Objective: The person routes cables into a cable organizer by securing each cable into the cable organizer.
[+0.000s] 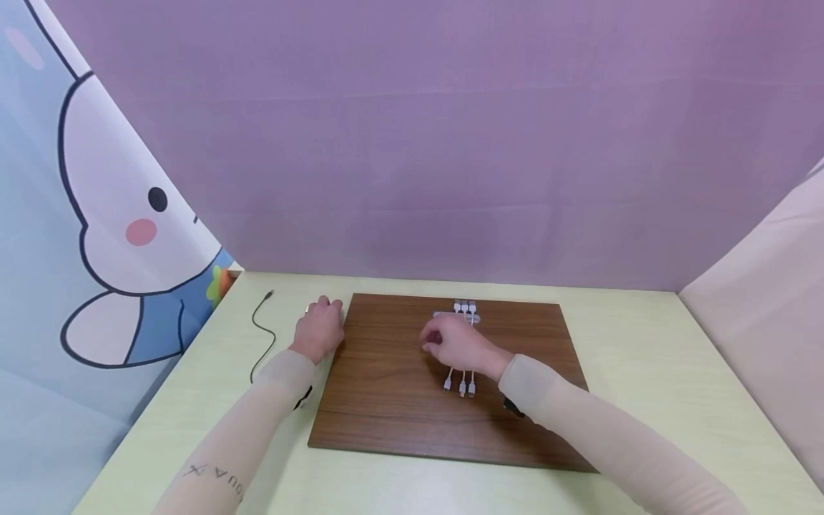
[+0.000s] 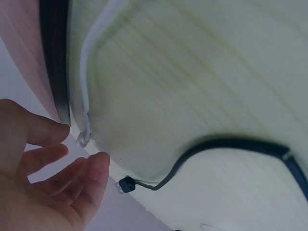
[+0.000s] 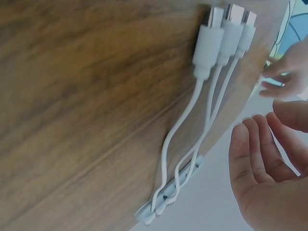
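Observation:
My left hand [image 1: 320, 330] is at the left edge of a brown wooden board [image 1: 380, 372], thumb and fingers apart. In the left wrist view, a thin white cable [image 2: 84, 72] lies beside the board's edge, its end near my fingertips; I cannot tell if they touch it. My right hand [image 1: 458, 345] hovers over the board with loosely curved fingers and nothing between them. Beneath and beside it, several white charging cables [image 3: 207, 55] run through a pale grey cable clip [image 3: 198, 163] on the board, their plugs side by side. My right hand partly hides them in the head view.
A black cable [image 1: 273, 336] with a USB plug [image 2: 127, 184] lies on the pale yellow table [image 1: 644, 372], left of my left hand. A purple cloth [image 1: 450, 179] hangs behind the table, with a cartoon-print cloth [image 1: 122, 243] at left and a pale one [image 1: 766, 286] at right.

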### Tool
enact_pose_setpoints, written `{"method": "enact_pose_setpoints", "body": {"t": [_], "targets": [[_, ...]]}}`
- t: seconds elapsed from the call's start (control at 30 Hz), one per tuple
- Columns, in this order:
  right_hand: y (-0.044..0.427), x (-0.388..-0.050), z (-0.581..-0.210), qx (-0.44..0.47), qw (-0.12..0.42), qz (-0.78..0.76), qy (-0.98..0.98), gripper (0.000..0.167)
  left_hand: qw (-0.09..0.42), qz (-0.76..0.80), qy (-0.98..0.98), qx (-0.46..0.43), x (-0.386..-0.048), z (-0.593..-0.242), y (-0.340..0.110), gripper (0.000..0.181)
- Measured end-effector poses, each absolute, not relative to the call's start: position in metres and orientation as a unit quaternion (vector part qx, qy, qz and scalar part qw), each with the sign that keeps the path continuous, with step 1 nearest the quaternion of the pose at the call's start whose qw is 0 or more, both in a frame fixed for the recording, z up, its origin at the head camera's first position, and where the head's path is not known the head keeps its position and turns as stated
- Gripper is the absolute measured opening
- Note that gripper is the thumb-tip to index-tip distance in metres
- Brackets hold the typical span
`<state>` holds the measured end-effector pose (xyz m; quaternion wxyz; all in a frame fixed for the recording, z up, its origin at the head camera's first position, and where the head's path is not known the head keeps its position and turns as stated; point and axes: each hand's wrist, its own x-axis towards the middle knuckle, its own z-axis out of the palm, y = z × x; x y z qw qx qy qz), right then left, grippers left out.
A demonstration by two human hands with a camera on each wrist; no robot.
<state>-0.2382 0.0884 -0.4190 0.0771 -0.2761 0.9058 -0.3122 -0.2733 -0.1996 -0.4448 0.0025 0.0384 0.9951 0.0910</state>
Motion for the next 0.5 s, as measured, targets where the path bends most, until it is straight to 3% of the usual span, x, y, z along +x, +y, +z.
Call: {"method": "enact_pose_setpoints", "body": {"t": [0.3, 0.5], "targets": [[0.083, -0.235, -0.418, -0.292, 0.095, -0.326, 0.894, 0.018, 0.013, 0.090, 0.995, 0.038, -0.280, -0.448, -0.202, 0.024], [0.077, -0.233, -0.416, -0.286, 0.110, -0.344, 0.888, 0.016, 0.008, 0.140, 0.990, 0.031, -0.278, -0.445, -0.202, 0.027]]}}
